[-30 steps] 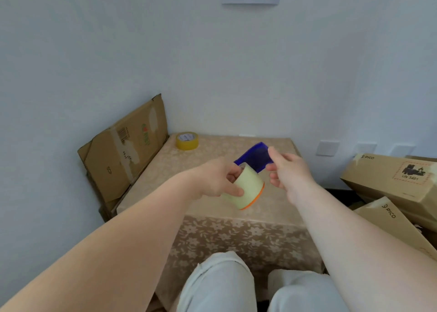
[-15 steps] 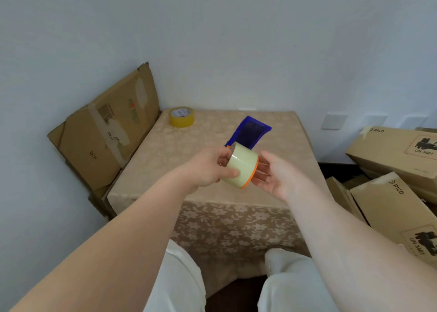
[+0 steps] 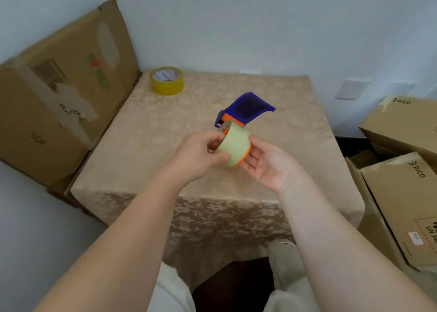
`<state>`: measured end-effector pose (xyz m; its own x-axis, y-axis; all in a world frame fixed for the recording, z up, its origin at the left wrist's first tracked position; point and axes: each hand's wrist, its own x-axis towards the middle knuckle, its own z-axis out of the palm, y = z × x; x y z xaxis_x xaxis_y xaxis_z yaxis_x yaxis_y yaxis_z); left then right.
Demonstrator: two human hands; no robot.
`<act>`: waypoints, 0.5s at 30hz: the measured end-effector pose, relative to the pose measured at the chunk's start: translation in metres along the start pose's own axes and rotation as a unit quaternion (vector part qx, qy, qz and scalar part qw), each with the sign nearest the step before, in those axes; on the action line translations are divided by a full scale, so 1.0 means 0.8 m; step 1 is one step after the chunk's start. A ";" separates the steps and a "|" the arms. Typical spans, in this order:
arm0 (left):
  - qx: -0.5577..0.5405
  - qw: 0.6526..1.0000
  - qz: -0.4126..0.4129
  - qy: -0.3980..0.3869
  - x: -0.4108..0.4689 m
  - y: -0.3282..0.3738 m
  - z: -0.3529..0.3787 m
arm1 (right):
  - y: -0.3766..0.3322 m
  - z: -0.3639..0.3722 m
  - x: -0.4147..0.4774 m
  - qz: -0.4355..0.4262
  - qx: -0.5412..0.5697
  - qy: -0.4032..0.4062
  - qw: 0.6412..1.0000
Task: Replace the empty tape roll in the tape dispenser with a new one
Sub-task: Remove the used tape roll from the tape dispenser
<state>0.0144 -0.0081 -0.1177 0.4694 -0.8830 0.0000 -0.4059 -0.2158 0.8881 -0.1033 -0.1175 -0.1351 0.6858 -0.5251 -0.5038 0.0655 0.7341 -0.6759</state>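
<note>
Head view, looking down over both forearms. Left hand [image 3: 201, 155] grips the pale green tape roll on its orange core [image 3: 234, 146], thumb on the near face, fingers curled round the far edge. Right hand [image 3: 269, 165] lies open, palm up, fingertips touching the orange rim on the roll's right side; it closes on nothing. Roll sits mounted on the blue and orange plastic tape dispenser [image 3: 246, 108], whose blue hood juts up and away beyond the hands. Whether the dispenser's base touches the desk cannot be told.

Desk [image 3: 142, 132], covered in a beige floral cloth, carries a yellow roll of packing tape [image 3: 167, 81] lying flat at the far left corner, well apart from the left hand. Bare cloth lies left of the left hand out to the desk's left edge, and right of the right hand out to the right edge. Near edge drops off just under the wrists, cloth hanging down.

Flattened brown cardboard box [image 3: 63, 92] leans on the wall beside the desk's left edge. Brown cardboard cartons printed PICO [image 3: 402, 122] are stacked past the right edge, near the right forearm.
</note>
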 end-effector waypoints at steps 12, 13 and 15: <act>-0.112 0.983 -0.029 0.143 0.042 -0.013 0.010 | 0.011 0.003 0.051 -0.041 -0.013 -0.021 0.999; -0.104 0.983 -0.036 0.146 0.044 -0.015 0.009 | 0.011 0.004 0.053 -0.044 -0.023 -0.025 0.998; -0.097 0.983 -0.047 0.150 0.046 -0.022 0.007 | 0.013 0.007 0.054 -0.049 -0.038 -0.030 0.998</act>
<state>0.0344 -0.0388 -0.1356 0.7202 -0.6934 0.0229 -0.2056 -0.1818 0.9616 -0.0695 -0.1301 -0.1609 0.7208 -0.5651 -0.4014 0.0810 0.6437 -0.7610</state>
